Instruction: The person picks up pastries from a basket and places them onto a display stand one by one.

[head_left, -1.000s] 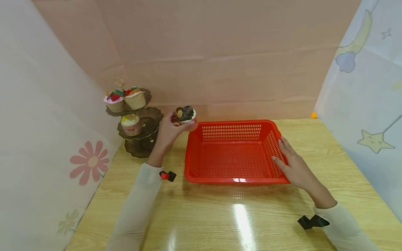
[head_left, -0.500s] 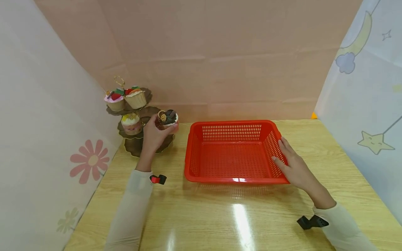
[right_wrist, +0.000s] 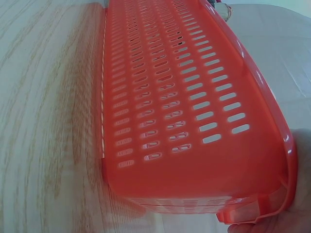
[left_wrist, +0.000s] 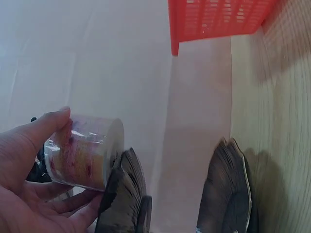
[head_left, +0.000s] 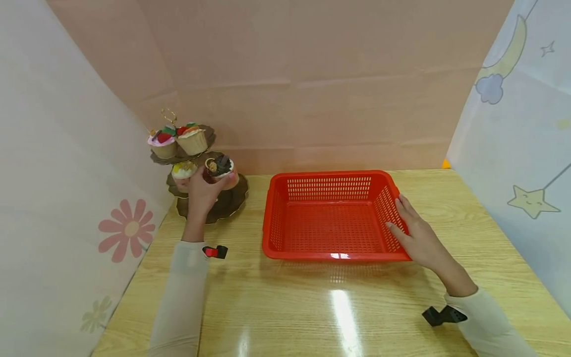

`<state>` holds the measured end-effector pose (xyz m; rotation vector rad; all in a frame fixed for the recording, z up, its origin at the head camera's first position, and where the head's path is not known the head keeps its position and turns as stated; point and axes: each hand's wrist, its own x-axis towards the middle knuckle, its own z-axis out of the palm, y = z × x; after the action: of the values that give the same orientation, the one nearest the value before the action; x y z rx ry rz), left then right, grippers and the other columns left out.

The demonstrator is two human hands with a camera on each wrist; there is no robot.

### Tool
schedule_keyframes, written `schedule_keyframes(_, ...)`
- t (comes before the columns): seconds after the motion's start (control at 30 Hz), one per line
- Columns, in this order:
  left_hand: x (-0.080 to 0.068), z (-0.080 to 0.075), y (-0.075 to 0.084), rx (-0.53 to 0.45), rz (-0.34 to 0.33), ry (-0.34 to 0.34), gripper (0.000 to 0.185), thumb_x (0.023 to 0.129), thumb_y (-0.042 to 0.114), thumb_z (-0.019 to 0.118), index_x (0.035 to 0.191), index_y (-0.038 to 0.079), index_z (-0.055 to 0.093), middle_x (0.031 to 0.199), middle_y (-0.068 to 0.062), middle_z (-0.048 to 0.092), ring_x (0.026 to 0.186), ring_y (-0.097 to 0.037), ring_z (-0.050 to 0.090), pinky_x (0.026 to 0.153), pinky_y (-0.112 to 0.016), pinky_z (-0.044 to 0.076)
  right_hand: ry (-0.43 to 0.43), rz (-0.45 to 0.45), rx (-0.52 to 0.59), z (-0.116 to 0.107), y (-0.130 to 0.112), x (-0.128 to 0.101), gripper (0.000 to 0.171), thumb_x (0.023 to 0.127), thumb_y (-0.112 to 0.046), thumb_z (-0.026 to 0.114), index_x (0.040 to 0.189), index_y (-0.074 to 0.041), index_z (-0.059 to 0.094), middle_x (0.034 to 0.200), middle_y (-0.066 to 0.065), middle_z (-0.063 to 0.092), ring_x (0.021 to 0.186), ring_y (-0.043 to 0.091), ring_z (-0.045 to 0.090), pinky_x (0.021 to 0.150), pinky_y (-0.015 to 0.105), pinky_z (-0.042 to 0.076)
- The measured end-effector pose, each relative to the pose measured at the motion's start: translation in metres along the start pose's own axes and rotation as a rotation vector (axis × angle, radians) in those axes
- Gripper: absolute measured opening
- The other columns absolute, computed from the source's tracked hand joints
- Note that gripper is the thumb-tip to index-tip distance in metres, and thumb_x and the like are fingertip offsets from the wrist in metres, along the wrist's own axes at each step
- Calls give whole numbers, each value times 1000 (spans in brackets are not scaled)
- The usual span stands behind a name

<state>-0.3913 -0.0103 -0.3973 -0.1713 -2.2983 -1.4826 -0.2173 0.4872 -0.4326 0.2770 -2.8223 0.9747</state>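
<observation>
A clear dessert cup [left_wrist: 90,153] with pink and tan layers and a dark cookie-style topping [head_left: 218,165] is held upright by my left hand [head_left: 202,191], between thumb and fingers. The hand is at the middle tier of a dark tiered stand [head_left: 227,201] at the left; the left wrist view has the cup's base by the scalloped tier edge [left_wrist: 124,189]. Whether it touches the tier, I cannot tell. At the right end of the red plastic basket [head_left: 332,257], my right hand [head_left: 417,235] grips the rim, thumb over the inner side.
Two cupcakes with paper cases, one pink-topped [head_left: 162,147] and one cream-topped [head_left: 193,141], sit on the stand's top tier. Another dessert cup [head_left: 183,173] with yellow topping is on the middle tier, partly behind my left hand. The wooden table [head_left: 285,312] meets papered walls.
My left hand has carried the dessert cup leftward, from beside the basket's back left corner to the stand's middle tier. My right hand and the basket have stayed in place.
</observation>
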Motion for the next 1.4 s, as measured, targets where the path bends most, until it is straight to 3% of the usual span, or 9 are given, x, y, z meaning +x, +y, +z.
schedule_keyframes(0.1,1,-3,-2,0,-21,11,58,82,32,86,126,2,62,107,-11,66,88,-19,58,69,-25,46,-4,2,-1,0,0,0,74,107,-28,52,159,4,10,168,22,0,146,57,14,111,73,18)
schedule_keyframes(0.27,6,-9,-7,17,-56,10,69,84,37,84,136,2,56,122,-17,65,106,-25,59,85,-31,47,-8,1,-1,1,0,1,74,107,-27,52,160,4,9,168,22,0,146,56,14,111,73,18)
schedule_keyframes(0.43,9,-10,-12,41,-83,21,71,85,44,82,135,2,56,123,-16,64,109,-27,59,89,-35,46,-7,-7,0,2,1,2,74,107,-28,51,159,4,10,167,23,0,146,57,14,111,73,18)
schedule_keyframes(0.67,11,-9,-10,106,-102,58,70,86,48,79,132,0,58,115,-18,65,100,-29,60,82,-39,46,-10,-10,8,1,-1,3,74,108,-28,51,160,4,9,167,23,-1,146,56,13,111,73,17)
schedule_keyframes(0.93,11,-1,-8,103,-111,127,60,86,46,80,120,0,60,91,-11,60,81,-25,56,68,-34,43,-11,-3,1,-1,-1,2,74,108,-28,51,160,4,9,167,23,-1,147,56,12,111,73,16)
schedule_keyframes(1.03,13,2,-9,133,-116,161,62,86,45,81,121,-1,62,99,-16,65,97,-31,58,85,-41,44,-7,-3,7,-1,-1,2,74,107,-27,51,159,4,8,167,23,-1,147,56,11,112,72,15)
schedule_keyframes(1.17,15,5,-9,208,-117,199,68,84,46,82,128,-2,63,125,-21,64,134,-41,36,115,-53,20,-6,-1,9,0,-1,0,75,107,-27,52,160,3,8,167,23,-1,147,56,11,112,73,16)
schedule_keyframes(1.23,16,6,-9,235,-110,205,70,83,48,82,129,-2,62,131,-22,62,140,-44,29,118,-57,9,-7,1,10,0,-1,-1,75,107,-27,52,160,3,8,168,22,-1,147,56,12,111,73,16)
schedule_keyframes(1.4,18,5,-9,275,-98,214,71,83,50,81,128,-2,62,127,-21,66,130,-44,48,118,-58,12,-7,-1,8,0,0,0,74,108,-28,51,160,3,8,168,21,-2,147,56,11,112,72,15)
